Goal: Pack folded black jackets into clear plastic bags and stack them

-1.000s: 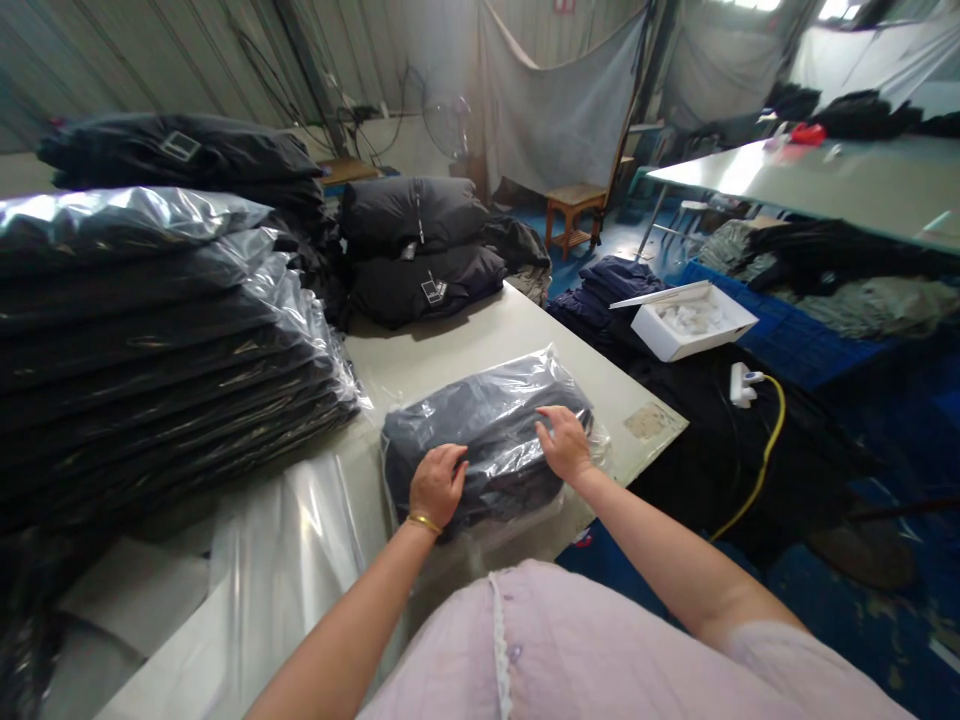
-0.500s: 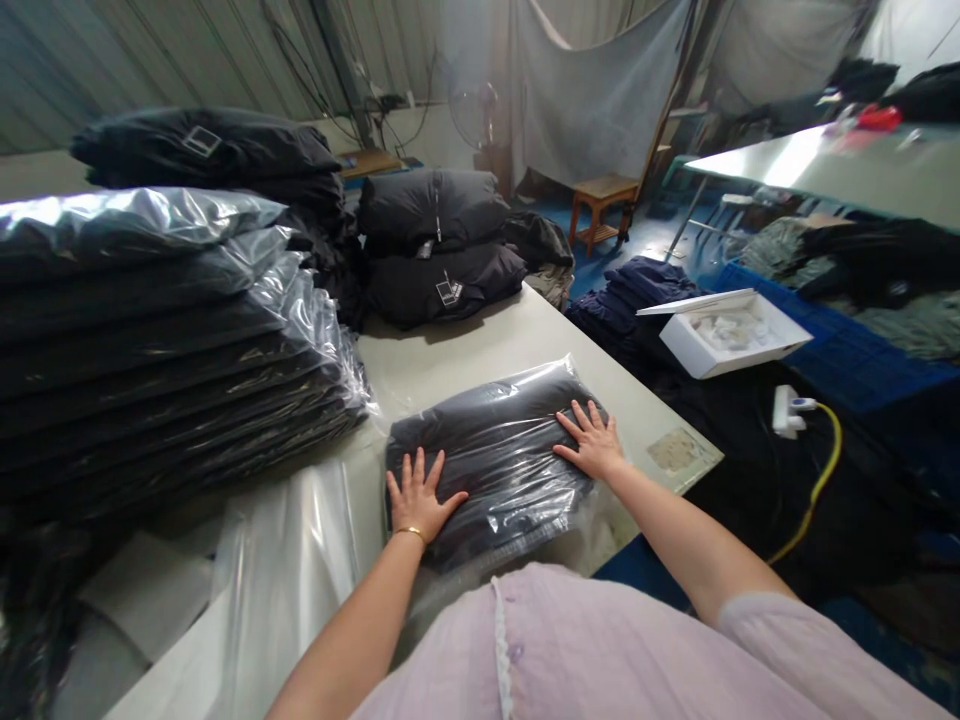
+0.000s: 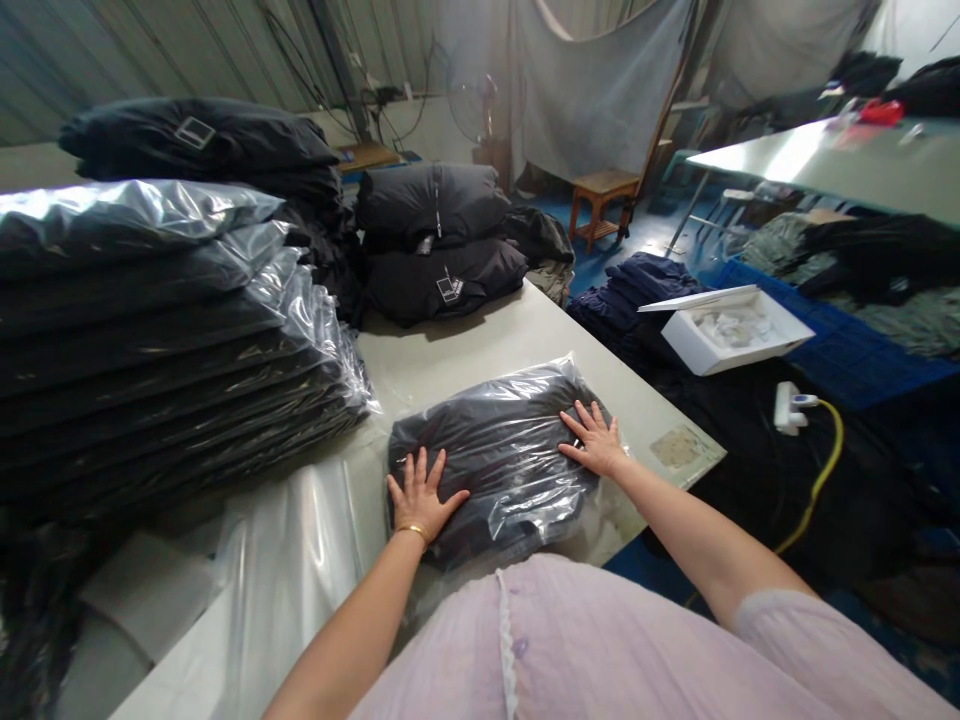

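A dark folded garment in a clear plastic bag (image 3: 495, 440) lies on the pale table (image 3: 420, 365) in front of me. My left hand (image 3: 424, 495) rests on the bag's left side, fingers spread, with a gold bracelet at the wrist. On the bag's right side, my right hand (image 3: 594, 440) lies with its fingers apart. Neither hand grips anything. Light shines off creases in the plastic between the two hands.
Bagged dark garments (image 3: 150, 320) are piled high at the left, beside clear plastic bags (image 3: 292, 570). Folded black garments (image 3: 442, 240) sit at the table's back. Right of the table are an open white box (image 3: 735, 330) and a power strip (image 3: 789, 409).
My right hand has shifted very slightly to the right on the bag. The bag's plastic has creased a little differently, and the garment looks slightly puffier. My left hand has hardly moved.
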{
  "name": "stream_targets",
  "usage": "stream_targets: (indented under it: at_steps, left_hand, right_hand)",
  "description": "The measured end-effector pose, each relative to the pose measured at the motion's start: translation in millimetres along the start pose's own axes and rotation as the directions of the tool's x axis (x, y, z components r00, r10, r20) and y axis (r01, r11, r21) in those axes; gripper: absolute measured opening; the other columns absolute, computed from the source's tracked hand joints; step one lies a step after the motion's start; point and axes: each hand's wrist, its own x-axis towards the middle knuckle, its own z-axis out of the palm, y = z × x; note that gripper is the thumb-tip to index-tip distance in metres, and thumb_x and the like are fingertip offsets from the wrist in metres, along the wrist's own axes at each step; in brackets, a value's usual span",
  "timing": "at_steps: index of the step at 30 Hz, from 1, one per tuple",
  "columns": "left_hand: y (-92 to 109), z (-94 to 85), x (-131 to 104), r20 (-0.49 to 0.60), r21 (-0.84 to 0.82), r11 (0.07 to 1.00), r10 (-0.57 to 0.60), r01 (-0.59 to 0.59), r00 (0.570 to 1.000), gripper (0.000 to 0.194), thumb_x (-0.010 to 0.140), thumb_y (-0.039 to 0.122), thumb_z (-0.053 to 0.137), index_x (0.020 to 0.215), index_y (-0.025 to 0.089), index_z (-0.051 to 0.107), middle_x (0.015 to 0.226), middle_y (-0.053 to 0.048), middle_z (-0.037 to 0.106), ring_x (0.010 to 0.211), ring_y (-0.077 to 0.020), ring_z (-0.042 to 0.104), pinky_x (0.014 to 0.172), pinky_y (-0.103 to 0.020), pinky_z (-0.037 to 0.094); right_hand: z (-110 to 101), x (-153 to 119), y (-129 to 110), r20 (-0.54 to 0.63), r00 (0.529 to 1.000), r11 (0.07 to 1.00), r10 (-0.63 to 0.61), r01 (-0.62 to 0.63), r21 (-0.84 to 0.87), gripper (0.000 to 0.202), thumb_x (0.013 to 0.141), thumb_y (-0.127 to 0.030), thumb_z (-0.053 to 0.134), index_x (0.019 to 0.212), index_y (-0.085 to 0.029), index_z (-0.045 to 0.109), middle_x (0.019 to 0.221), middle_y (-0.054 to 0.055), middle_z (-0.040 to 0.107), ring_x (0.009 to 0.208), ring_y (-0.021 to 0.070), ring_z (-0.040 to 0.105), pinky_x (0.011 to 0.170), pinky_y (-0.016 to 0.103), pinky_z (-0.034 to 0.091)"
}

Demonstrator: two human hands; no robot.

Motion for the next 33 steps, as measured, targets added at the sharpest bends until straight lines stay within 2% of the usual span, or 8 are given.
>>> stream_targets:
  at_steps: [3,6,11,14,17,23,28,33]
  left_hand:
    - [0.8,-8.8,-10.9,-0.052,-0.069,0.997,0.034,-0.037,0.998,0.088,0.083,0.07,0.046,0.154,0.027,0.02,0.161,-0.013,0.02,0.148,-0.035,0.012,0.114,-0.065,0.005]
    - [8.6,-10.8,-31.6,-0.111,-0.1,0.982,0.151,-0.162,0.982,0.091,0.081,0.07,0.049,0.154,0.025,0.02,0.159,-0.013,0.024,0.148,-0.0332,0.014,0.117,-0.06,0.004]
    - [24.0,4.1,-61.5,-0.043,-0.076,0.959,0.27,-0.272,0.962,0.102,0.066,0.072,0.065,0.151,0.029,0.029,0.161,-0.009,0.019,0.148,-0.0354,0.008,0.117,-0.059,-0.004]
    - [25.9,10.2,-65.0,-0.017,-0.054,0.962,0.268,-0.269,0.963,0.108,0.059,0.066,0.072,0.151,0.029,0.03,0.162,-0.01,0.017,0.149,-0.0362,0.005,0.117,-0.057,-0.005]
    - [24.3,7.6,-63.0,-0.007,-0.056,0.961,0.269,-0.269,0.963,0.109,0.058,0.063,0.074,0.151,0.029,0.029,0.162,-0.009,0.015,0.149,-0.0363,0.005,0.117,-0.057,-0.004]
    - [24.3,0.0,-70.9,-0.033,-0.082,0.945,0.314,-0.316,0.949,0.102,0.064,0.058,0.074,0.151,0.031,0.029,0.162,-0.009,0.016,0.149,-0.0341,0.006,0.117,-0.058,-0.001]
    - [26.0,2.9,-80.0,0.014,-0.085,0.938,0.337,-0.335,0.941,0.1,0.065,0.052,0.076,0.151,0.032,0.029,0.162,-0.008,0.016,0.149,-0.0328,0.005,0.117,-0.057,-0.001]
    - [21.7,2.6,-84.6,0.058,-0.09,0.936,0.346,-0.34,0.937,0.102,0.064,0.051,0.076,0.152,0.033,0.026,0.162,-0.007,0.014,0.149,-0.0325,0.005,0.118,-0.057,0.0]
  right_hand:
    - [-10.6,-12.8,-17.2,-0.074,0.997,0.999,-0.029,0.028,-0.02,0.074,0.084,-0.071,0.047,0.149,-0.04,0.032,0.163,0.002,0.011,0.146,0.0408,-0.006,0.109,0.071,0.0]
    - [-9.8,-33.2,-40.0,-0.09,0.986,0.99,-0.141,0.14,-0.02,0.076,0.083,-0.071,0.048,0.149,-0.039,0.032,0.162,0.001,0.015,0.147,0.0382,-0.005,0.111,0.066,-0.003]
    - [10.7,-57.4,-58.7,-0.029,0.977,0.978,-0.21,0.21,-0.017,0.087,0.078,-0.076,0.05,0.152,-0.037,0.025,0.162,0.003,0.013,0.148,0.0354,0.002,0.113,0.061,-0.004]
    - [14.7,-59.5,-57.8,-0.007,0.983,0.982,-0.186,0.185,-0.024,0.089,0.077,-0.076,0.051,0.152,-0.036,0.025,0.162,0.004,0.012,0.148,0.0341,0.002,0.114,0.059,-0.003]
    - [8.0,-60.9,-61.9,-0.006,0.986,0.986,-0.165,0.165,-0.02,0.088,0.076,-0.076,0.051,0.151,-0.035,0.03,0.161,0.005,0.017,0.148,0.0348,0.003,0.114,0.06,-0.002]
    - [-1.6,-69.9,-101.3,-0.199,0.969,0.988,-0.149,0.154,0.006,0.056,0.088,-0.059,0.048,0.132,-0.026,0.057,0.148,0.009,0.043,0.147,0.0316,0.01,0.116,0.054,0.001]
    - [5.6,-61.8,-129.6,-0.066,0.989,0.989,-0.13,0.134,0.066,0.056,0.088,-0.053,0.052,0.139,-0.029,0.051,0.15,0.008,0.04,0.145,0.0306,0.018,0.114,0.052,0.012]
    - [5.5,-65.4,-129.0,-0.126,0.966,0.973,-0.227,0.232,0.022,0.049,0.091,-0.05,0.049,0.136,-0.031,0.053,0.149,0.007,0.043,0.145,0.0266,0.022,0.116,0.049,0.008]
